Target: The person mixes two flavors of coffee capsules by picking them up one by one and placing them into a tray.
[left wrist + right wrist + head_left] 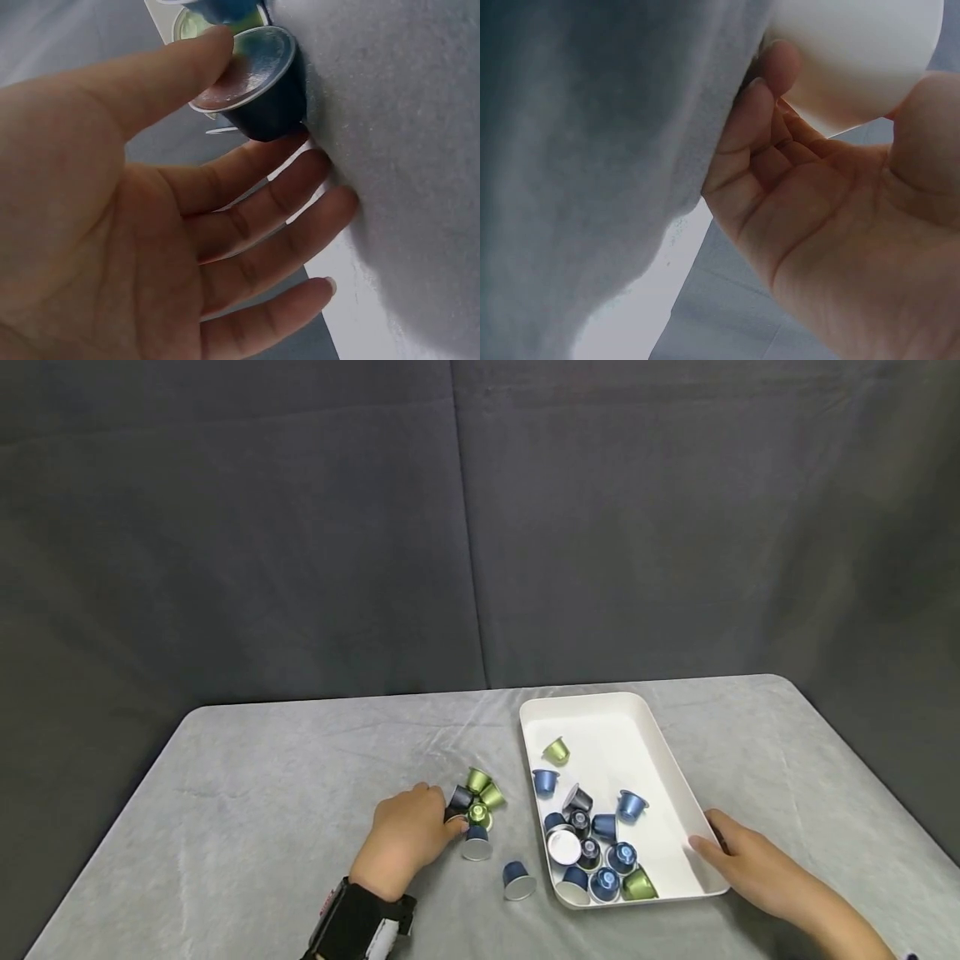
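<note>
My left hand [411, 828] reaches to a small cluster of coffee capsules left of the tray. In the left wrist view its thumb presses the foil lid of a dark coffee capsule [274, 109] and the index fingertip touches the other end, pinching it near the cloth. Around it lie green capsules [477, 779], a black capsule [461, 797] and a blue capsule [476, 835]. My right hand [757, 864] grips the right side of a white tray [607, 718], thumb over the rim and fingers curled beneath, partly hidden.
Inside the tray are several blue, black and green capsules, mostly toward its near left; one green capsule [557, 751] sits farther back. A single blue capsule [517, 881] lies on the grey cloth [262, 802] between the left hand and tray. A dark curtain [300, 543] hangs behind the table.
</note>
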Demonstrator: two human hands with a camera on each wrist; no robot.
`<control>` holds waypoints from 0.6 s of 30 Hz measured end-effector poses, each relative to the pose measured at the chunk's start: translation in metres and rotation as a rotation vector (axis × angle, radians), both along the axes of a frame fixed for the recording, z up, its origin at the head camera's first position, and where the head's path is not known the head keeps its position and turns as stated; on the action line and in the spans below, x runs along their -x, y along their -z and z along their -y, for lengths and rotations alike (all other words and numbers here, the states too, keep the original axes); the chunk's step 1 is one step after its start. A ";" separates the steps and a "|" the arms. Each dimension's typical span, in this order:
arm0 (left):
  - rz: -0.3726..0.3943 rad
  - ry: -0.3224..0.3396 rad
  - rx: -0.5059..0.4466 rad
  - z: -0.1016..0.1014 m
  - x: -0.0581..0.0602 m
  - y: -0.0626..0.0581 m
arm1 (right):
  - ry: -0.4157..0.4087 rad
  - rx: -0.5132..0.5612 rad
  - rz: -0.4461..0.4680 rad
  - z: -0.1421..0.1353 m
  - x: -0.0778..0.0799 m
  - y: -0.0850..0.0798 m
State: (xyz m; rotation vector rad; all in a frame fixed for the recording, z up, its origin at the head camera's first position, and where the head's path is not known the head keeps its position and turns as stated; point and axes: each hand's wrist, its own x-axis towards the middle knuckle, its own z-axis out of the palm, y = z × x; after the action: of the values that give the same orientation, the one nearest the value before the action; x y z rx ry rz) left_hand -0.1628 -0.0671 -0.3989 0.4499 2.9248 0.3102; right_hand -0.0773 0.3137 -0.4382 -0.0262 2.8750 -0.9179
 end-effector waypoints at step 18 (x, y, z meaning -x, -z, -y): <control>-0.095 0.053 -0.113 0.001 0.003 0.008 | 0.005 0.010 0.005 0.001 -0.001 -0.003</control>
State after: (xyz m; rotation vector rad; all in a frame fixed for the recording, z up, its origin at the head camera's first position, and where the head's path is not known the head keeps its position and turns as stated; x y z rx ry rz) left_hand -0.1661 -0.0677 -0.4070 0.5723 2.9914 0.4615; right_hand -0.0766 0.3127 -0.4355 -0.0179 2.8669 -0.9324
